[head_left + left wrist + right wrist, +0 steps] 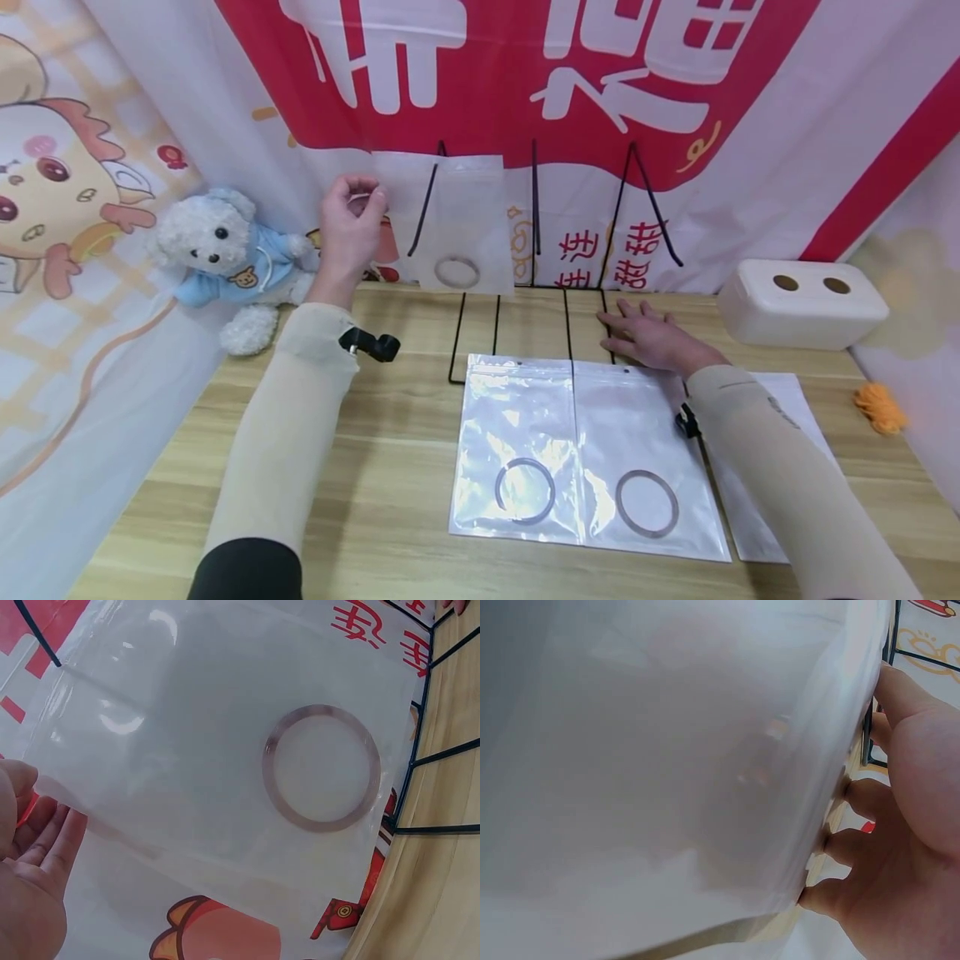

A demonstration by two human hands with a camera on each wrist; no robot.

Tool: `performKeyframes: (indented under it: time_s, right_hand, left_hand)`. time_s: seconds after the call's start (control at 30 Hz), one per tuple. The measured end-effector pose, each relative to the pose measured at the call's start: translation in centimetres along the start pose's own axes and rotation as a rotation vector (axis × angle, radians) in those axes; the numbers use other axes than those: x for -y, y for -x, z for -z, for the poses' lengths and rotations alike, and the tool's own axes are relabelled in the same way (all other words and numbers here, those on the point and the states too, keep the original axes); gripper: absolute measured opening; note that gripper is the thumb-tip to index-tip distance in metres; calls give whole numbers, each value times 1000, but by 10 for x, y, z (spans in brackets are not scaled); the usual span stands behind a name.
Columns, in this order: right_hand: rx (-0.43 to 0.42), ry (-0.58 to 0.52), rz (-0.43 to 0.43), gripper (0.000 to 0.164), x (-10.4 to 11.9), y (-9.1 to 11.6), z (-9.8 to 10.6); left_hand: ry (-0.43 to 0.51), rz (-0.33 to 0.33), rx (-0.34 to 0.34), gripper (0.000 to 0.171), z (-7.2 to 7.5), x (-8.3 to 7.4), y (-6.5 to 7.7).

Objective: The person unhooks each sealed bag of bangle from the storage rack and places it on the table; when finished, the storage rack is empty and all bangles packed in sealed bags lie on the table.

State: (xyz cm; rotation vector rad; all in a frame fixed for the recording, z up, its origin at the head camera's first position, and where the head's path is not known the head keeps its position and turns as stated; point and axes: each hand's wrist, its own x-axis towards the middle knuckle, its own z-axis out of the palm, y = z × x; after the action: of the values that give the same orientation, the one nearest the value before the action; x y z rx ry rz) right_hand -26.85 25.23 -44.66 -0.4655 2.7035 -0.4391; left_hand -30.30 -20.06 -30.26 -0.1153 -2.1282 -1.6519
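Note:
A translucent zip bag (471, 217) with a round bangle (457, 271) low inside hangs on a black wire rack (535, 200). My left hand (351, 225) is raised just left of this bag, fingers loosely bent and thumb apart from them. In the left wrist view the fingertips (73, 821) are close to the bag's edge; whether they touch it I cannot tell. My right hand (645, 333) is spread low at the rack's base, behind the flat bags. Two silvery bags, a left one (480, 433) and a right one (600, 433), lie side by side, each with a bangle.
Another pale bag (757, 517) lies partly under my right forearm. A white box with two holes (802, 308) stands at the back right, near an orange bundle (881, 407). A plush bear (225, 250) sits at the left. Printed cloth backs the wooden table (390, 517).

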Motion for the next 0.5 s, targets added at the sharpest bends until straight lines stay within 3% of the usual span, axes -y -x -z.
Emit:
performKeyframes:
  time_s: [0.23,0.5]
  right_hand:
    - [0,0,-9,68,2,1,1]
    - [3,9,-22,69,0,-1,0]
  left_hand:
    - [58,-71,-51,15,4,3,-1]
    - [55,-128,-60,24,6,3,1]
